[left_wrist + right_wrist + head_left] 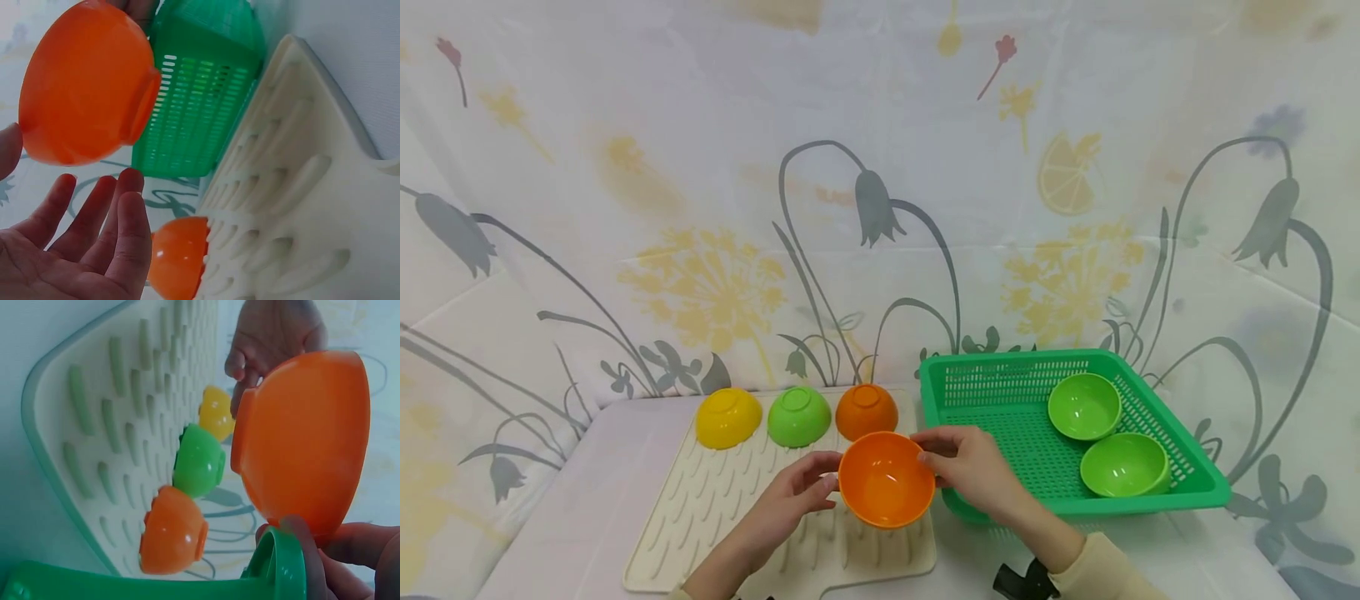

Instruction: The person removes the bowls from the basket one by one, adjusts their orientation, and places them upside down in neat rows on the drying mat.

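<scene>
An orange bowl (886, 479) is held above the front right part of a cream ridged mat (700, 508), its hollow side turned toward the head camera. My right hand (973, 467) pinches its right rim between thumb and fingers. At the bowl's left side is my left hand (782, 504), thumb near the rim. In the left wrist view, the left fingers (94, 219) are spread and apart from the bowl's outer wall. A yellow bowl (727, 418), a light green bowl (799, 417) and another orange bowl (867, 412) sit upside down along the mat's back edge.
To the right stands a green plastic basket (1015, 363) with perforated walls. Inside its right half lie two light green bowls (1084, 407), hollow side showing. The basket's left wall is close beside the mat and my right hand. A flower-patterned cloth (880, 275) hangs behind.
</scene>
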The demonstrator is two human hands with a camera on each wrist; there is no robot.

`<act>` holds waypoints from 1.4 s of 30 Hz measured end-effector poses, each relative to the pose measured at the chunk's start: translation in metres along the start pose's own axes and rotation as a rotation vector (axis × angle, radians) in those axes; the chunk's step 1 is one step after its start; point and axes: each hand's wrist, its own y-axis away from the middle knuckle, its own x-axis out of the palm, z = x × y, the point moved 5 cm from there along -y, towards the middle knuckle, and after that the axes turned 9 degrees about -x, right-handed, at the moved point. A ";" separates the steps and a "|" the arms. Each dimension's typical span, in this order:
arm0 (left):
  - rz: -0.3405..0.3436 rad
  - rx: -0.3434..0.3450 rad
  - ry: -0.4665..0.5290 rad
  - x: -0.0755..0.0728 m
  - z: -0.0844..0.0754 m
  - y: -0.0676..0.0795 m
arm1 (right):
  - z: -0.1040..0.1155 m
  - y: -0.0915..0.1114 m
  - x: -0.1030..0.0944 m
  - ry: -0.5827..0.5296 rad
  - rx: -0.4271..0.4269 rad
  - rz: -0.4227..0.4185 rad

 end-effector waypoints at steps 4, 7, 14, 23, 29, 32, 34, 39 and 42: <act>0.023 0.004 0.013 0.001 0.003 0.001 | 0.000 0.001 0.005 0.015 -0.034 -0.027; 0.038 -0.003 0.031 0.002 0.004 0.001 | 0.001 0.001 0.009 0.009 -0.052 -0.044; 0.053 -0.020 0.057 0.003 0.006 0.001 | 0.000 0.003 0.011 -0.006 -0.061 -0.059; 0.071 -0.034 0.071 0.002 0.008 -0.002 | -0.003 0.004 0.010 -0.008 -0.102 -0.055; 0.114 -0.077 0.068 0.006 0.012 -0.002 | -0.005 0.006 0.011 0.002 -0.108 -0.067; 0.130 -0.074 0.084 0.007 0.012 -0.002 | -0.006 0.006 0.010 0.002 -0.119 -0.087; 0.131 -0.064 0.093 0.008 0.011 -0.003 | -0.006 0.007 0.010 0.000 -0.131 -0.103; 0.128 -0.057 0.103 0.006 0.010 -0.004 | -0.005 0.007 0.009 -0.011 -0.151 -0.126; 0.129 -0.059 0.099 0.005 0.010 -0.004 | -0.004 0.008 0.009 -0.015 -0.162 -0.128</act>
